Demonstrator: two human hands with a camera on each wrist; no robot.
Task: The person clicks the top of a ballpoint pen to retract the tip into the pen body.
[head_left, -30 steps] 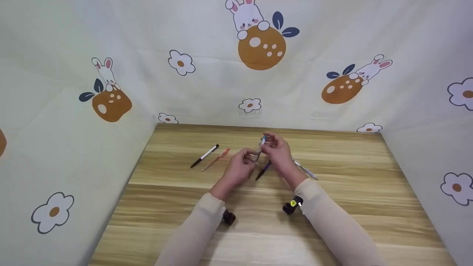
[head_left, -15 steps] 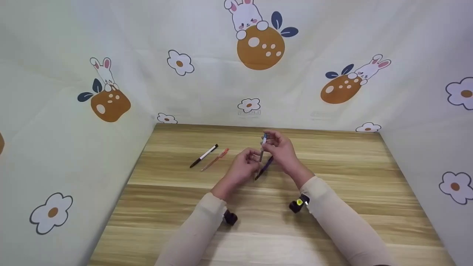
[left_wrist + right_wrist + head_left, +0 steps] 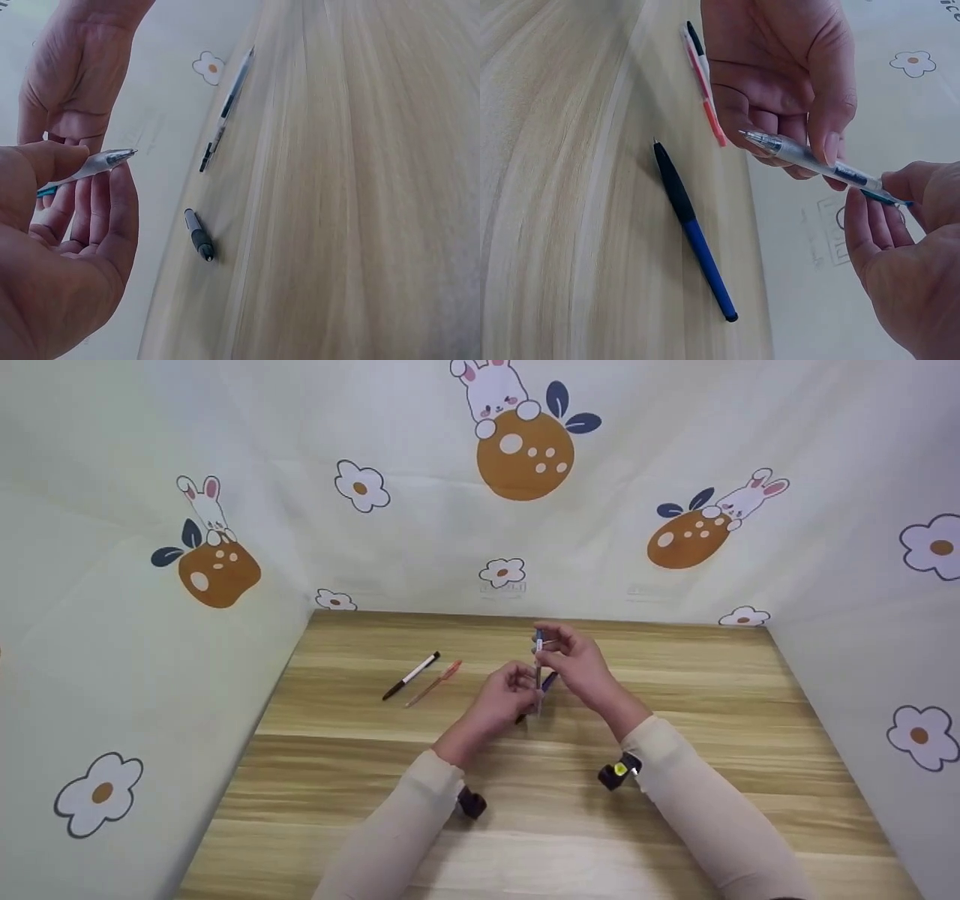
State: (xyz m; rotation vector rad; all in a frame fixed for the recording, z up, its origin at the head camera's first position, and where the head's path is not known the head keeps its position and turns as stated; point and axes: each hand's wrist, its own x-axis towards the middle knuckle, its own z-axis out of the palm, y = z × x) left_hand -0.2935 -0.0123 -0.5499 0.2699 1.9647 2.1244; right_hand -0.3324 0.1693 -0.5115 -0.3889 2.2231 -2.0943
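A ballpoint pen (image 3: 538, 667) with a clear, whitish barrel and a blue clip is held between both hands above the table. My right hand (image 3: 589, 664) pinches its blue-clip end. Lower down the barrel, my left hand (image 3: 510, 690) grips it between thumb and fingers. In the right wrist view the held pen (image 3: 802, 157) has its metal tip bare, pointing past the left thumb. Beneath the hands lies a blue pen (image 3: 705, 262) with a black grip, partly covered by the left fingers in the head view.
Left of the hands, a white pen with black ends (image 3: 411, 676) and an orange pen (image 3: 435, 684) lie side by side on the wooden table (image 3: 337, 780). Another clear pen (image 3: 231, 101) shows in the left wrist view. Patterned cloth walls (image 3: 420, 547) enclose the table.
The held pen has swung more upright in the head view. Both hands have shifted slightly right, and the right hand and arm now hide the clear pen on the right.
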